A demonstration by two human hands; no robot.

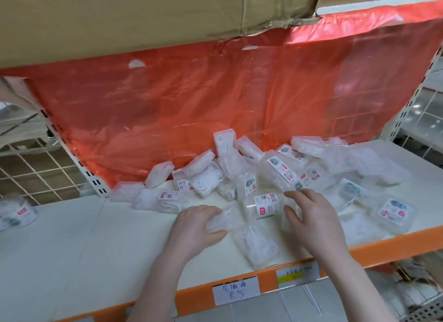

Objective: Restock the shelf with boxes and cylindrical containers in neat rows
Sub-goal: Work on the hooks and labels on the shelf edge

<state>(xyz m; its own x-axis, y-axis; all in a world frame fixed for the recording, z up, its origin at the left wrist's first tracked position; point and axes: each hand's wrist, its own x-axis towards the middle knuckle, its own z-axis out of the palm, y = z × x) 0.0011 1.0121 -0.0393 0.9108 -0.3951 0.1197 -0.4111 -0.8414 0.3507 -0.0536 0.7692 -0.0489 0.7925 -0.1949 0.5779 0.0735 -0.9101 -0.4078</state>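
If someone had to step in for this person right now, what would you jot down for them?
Left hand: its grip is curled round a clear plastic box at the shelf front.
Right hand: fingers spread, open, resting on the clear packs beside a lying cylindrical container.
Stock: a jumbled heap against the red plastic sheet; one container sits far left.
Done: no neat row visible yet.
Left: sort the heap and line everything up.

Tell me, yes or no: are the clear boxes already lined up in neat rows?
No: the clear boxes lie jumbled in a heap on the shelf.
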